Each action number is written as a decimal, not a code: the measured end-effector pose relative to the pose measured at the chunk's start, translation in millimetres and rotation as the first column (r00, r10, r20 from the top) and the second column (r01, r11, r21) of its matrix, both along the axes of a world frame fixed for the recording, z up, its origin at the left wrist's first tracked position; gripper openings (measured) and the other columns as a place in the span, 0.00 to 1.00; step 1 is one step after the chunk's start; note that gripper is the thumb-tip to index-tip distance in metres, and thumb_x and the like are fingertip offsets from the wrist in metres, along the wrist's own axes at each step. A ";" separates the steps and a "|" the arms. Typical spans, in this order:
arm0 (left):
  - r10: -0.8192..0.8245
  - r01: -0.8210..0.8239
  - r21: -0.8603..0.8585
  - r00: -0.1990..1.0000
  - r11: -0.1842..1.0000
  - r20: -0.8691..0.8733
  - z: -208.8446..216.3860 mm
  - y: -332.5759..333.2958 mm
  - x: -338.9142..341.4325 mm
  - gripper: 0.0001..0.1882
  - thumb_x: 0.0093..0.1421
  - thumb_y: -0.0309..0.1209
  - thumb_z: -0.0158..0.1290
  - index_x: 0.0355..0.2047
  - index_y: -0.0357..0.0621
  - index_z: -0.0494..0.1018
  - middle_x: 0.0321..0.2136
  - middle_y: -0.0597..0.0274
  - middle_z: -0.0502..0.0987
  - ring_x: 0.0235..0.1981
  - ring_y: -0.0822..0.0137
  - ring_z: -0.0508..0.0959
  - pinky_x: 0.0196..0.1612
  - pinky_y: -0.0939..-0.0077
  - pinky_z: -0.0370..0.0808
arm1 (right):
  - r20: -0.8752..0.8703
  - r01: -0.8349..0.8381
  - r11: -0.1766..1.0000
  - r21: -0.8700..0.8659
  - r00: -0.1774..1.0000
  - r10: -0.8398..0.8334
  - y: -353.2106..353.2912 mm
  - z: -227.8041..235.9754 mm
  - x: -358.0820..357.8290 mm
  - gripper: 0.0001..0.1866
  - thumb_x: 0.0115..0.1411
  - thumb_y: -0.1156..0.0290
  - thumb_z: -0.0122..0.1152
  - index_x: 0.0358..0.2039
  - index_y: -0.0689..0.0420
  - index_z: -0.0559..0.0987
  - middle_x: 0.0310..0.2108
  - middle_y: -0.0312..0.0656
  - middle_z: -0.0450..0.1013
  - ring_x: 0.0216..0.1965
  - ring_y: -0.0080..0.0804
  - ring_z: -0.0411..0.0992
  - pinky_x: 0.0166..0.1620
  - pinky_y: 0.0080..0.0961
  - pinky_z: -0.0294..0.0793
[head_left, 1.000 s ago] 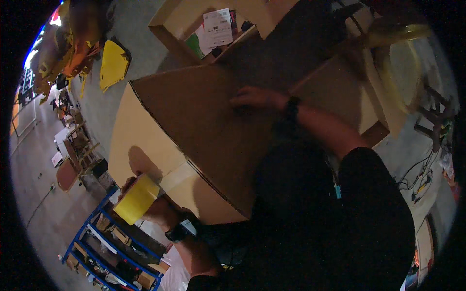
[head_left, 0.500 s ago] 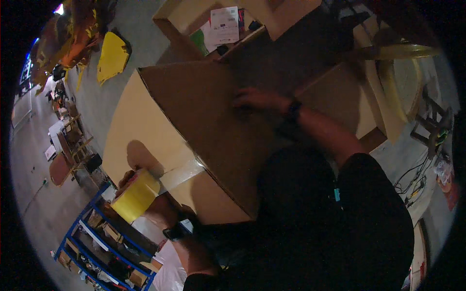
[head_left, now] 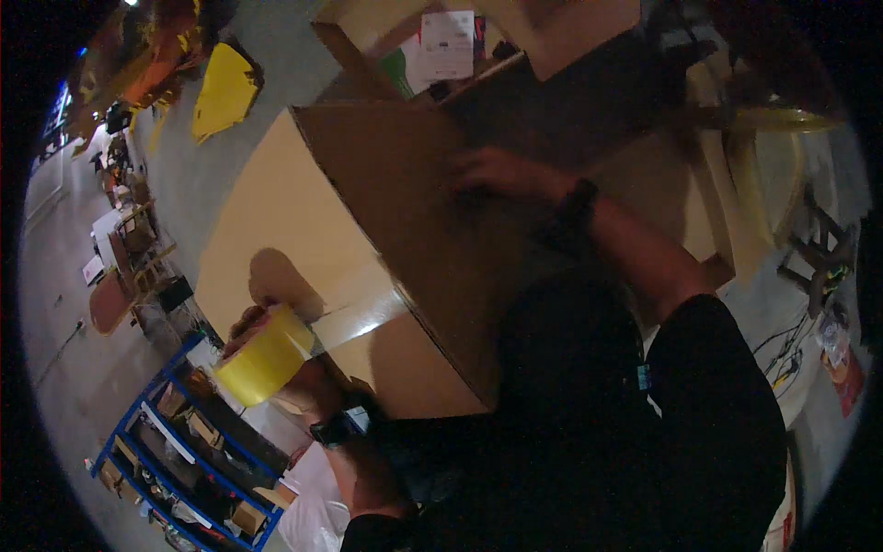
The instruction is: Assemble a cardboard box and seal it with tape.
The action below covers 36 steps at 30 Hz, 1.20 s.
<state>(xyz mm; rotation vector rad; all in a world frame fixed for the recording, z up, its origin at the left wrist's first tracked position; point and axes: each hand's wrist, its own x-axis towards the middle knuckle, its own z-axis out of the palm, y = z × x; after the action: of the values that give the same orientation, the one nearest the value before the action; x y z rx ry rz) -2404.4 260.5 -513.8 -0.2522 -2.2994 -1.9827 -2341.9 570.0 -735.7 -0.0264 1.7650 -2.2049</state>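
A brown cardboard box point(head_left: 276, 202) fills the middle, its upper face in deep shadow and its left face lit. My left hand point(head_left: 308, 391) is closed on a wide roll of yellowish packing tape point(head_left: 267, 361), close to the box's lower left side. From that roll a strip of clear tape point(head_left: 363, 311) runs across the lit face to the box edge. My right hand point(head_left: 506, 175) lies on the shadowed face with its fingers stretched out, somewhat blurred and holding nothing that I can see.
Beyond the box stands an open carton point(head_left: 368, 69) with papers point(head_left: 448, 46) inside. A blue shelf rack point(head_left: 152, 405) with boxes is at the lower left. At the right are a dark stool point(head_left: 814, 244) and cables point(head_left: 782, 354). A yellow piece point(head_left: 225, 92) lies at the upper left.
The view has shifted slightly, so the box appears a little farther right and higher. My left hand still grips the tape roll, and my right hand stays on the box.
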 end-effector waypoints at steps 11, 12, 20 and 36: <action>0.039 -0.116 -0.405 0.980 0.907 -0.193 0.9 7.1 -2.4 0.12 0.66 0.37 0.49 0.41 0.41 0.67 0.44 0.51 0.73 0.45 0.57 0.76 0.52 0.58 0.76 | -0.134 -0.309 0.930 -0.200 0.949 0.287 25.1 148.5 -22.2 0.13 0.63 0.65 0.57 0.38 0.63 0.80 0.34 0.40 0.78 0.36 0.28 0.76 0.42 0.26 0.74; -0.010 -0.051 -0.376 0.987 0.925 -0.161 0.0 3.7 -3.7 0.13 0.66 0.34 0.50 0.45 0.40 0.66 0.46 0.54 0.73 0.48 0.58 0.74 0.56 0.61 0.72 | -0.198 -0.398 0.808 -0.435 0.917 0.345 23.2 163.9 -22.4 0.14 0.63 0.65 0.56 0.38 0.63 0.81 0.32 0.40 0.78 0.33 0.29 0.77 0.39 0.26 0.75; 0.005 -0.080 0.456 0.987 0.886 0.163 3.7 14.1 -1.8 0.14 0.65 0.36 0.50 0.45 0.39 0.69 0.43 0.52 0.74 0.42 0.58 0.76 0.46 0.59 0.77 | 0.061 -0.098 0.995 -0.020 0.993 0.100 37.6 218.9 -17.3 0.13 0.62 0.66 0.57 0.39 0.63 0.79 0.34 0.42 0.78 0.36 0.28 0.77 0.42 0.26 0.76; -0.078 0.063 -0.121 0.989 0.991 -0.129 60.5 -29.0 3.4 0.35 0.42 0.20 0.67 0.53 0.42 0.68 0.51 0.54 0.72 0.52 0.58 0.74 0.56 0.64 0.71 | -0.430 0.160 0.814 0.559 0.895 0.119 -96.7 267.6 -19.1 0.36 0.53 0.75 0.68 0.61 0.63 0.63 0.59 0.55 0.65 0.61 0.48 0.66 0.61 0.36 0.66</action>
<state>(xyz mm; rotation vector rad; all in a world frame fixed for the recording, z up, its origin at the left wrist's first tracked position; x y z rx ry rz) -2401.0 231.5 -453.3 -0.4668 -2.3537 -1.8037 -2360.9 473.4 -468.1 -0.4091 2.6463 -1.6469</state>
